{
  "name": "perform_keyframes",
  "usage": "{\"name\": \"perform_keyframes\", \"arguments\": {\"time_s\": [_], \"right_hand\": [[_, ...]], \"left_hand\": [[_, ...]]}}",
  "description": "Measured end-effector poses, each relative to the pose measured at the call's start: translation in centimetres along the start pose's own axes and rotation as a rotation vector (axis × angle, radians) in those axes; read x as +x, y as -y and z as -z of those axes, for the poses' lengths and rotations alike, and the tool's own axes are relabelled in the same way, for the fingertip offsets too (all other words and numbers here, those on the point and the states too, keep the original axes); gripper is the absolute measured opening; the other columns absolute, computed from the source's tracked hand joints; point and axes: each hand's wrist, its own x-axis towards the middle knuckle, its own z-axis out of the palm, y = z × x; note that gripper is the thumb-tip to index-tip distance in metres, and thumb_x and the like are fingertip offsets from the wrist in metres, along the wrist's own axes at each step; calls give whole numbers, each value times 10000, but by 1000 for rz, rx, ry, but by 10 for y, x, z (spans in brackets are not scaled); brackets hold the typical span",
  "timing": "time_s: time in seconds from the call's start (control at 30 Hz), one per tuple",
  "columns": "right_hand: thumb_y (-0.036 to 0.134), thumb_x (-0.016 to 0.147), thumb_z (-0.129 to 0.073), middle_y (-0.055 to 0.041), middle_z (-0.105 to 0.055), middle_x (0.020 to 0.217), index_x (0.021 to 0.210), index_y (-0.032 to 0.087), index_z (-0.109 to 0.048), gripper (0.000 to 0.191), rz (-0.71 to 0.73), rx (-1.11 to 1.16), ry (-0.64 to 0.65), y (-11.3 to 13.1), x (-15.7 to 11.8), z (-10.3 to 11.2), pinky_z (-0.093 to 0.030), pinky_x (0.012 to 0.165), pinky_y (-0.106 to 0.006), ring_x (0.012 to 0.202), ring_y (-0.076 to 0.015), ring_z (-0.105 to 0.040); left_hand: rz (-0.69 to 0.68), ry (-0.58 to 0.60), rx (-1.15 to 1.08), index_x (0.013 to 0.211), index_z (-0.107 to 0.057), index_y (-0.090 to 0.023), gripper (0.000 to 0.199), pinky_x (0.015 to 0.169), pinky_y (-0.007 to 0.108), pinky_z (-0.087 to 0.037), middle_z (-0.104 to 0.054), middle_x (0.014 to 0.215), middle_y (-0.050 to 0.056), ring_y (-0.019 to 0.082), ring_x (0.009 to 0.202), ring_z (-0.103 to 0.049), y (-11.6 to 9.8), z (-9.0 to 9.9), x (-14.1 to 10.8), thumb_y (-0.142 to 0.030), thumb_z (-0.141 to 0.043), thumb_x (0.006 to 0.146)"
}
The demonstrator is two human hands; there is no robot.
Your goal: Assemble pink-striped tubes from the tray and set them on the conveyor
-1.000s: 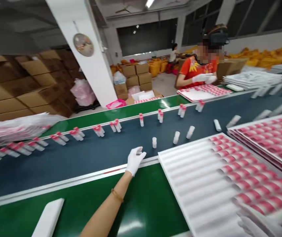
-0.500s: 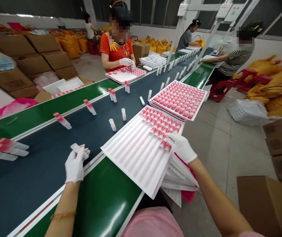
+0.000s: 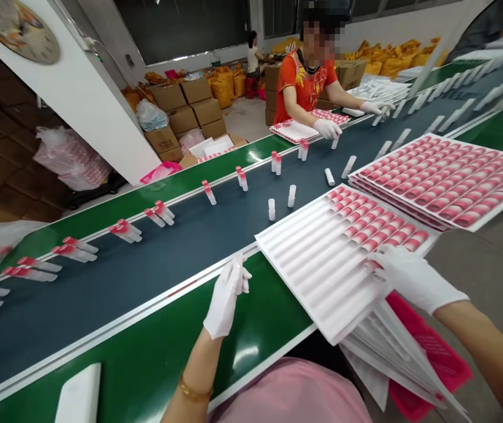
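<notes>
Here, left of the tray [image 3: 298, 258], my left hand [image 3: 226, 299] pinches a half-hidden white tube [image 3: 237, 262]. By the tray's right edge, I can't tell if my right hand [image 3: 412, 277] grips anything.

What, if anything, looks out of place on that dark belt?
One white tube, just beyond the partly filled tray, appears to lie on its side on the dark belt; the two closest standing tubes are upright.

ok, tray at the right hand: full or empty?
Partly full. The tray has pink-and-white tubes toward the right hand; bare white grooves show on its left.
</notes>
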Motion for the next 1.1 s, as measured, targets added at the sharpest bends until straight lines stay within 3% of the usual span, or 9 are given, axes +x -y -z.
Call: {"name": "perform_keyframes", "arguments": {"time_s": [0.13,0.3,0.47,0.53,0.6,0.67,0.8,0.9,1.1], "right_hand": [[182,964,-493,-146,-640,861,895,169,-718,236,5,-9,35,2,-2,3,-418,714,-346,776,-240,-596],[252,877,-605,-157,-614,870,922,155,-717,155,-115,-46,64,4,-5,0,-390,602,-343,735,-299,-588],[277,935,-492,-170,-640,881,963,125,-685,247,-184,40,2,15,-9,-3,-461,631,-398,772,-331,-617],[273,982,-442,-153,-659,957,1091,130,-645,272,-191,110,-68,39,-7,8,-504,746,-394,874,-298,-638],[291,1026,-410,-105,-653,1107,1202,190,-596,275,-142,242,-151,78,2,29,-495,893,-343,1017,-235,-625],[307,1027,-481,-78,-644,1143,1198,221,-608,231,3,571,-245,127,17,57,-468,958,-354,1072,-228,-602],[195,949,-624,-6,-638,951,1025,239,-652,92,162,856,-199,206,51,101,-479,792,-278,875,-165,-604],[93,904,-656,19,-605,888,939,213,-629,128,268,873,-181,234,63,110,-451,742,-237,816,-133,-567],[67,956,-553,0,-533,853,835,183,-545,168,342,773,-159,249,61,115,-429,695,-244,777,-133,-528]], "left_hand": [[29,-3,-3,1213,-617,-180,461,639,252,-419,-577,853,23,117,633,-450,-3,-1,-11,-545,-502,957],[16,-36,35,1210,-632,-193,428,676,255,-423,-581,895,27,133,702,-482,4,-1,-15,-507,-588,922],[16,-74,106,1208,-655,-215,398,785,271,-435,-598,932,28,149,792,-506,11,4,-19,-498,-553,946],[8,-59,142,1231,-651,-229,399,814,280,-440,-620,972,34,158,824,-529,13,5,-20,-494,-542,953],[-18,-37,172,1237,-652,-231,403,844,293,-448,-642,1013,44,170,857,-560,13,5,-20,-493,-555,946],[-57,-16,201,1226,-656,-227,398,872,307,-455,-655,1040,54,182,887,-585,13,3,-19,-490,-562,943],[-132,35,233,1219,-652,-226,366,884,325,-473,-658,1071,67,199,918,-607,13,3,-15,-461,-538,963],[-216,73,223,1209,-652,-225,338,867,326,-487,-650,1075,72,211,940,-605,15,5,-14,-431,-538,966],[-296,108,198,1136,-696,-217,324,791,312,-485,-644,976,56,199,847,-576,27,16,-13,-444,-562,948]]}}
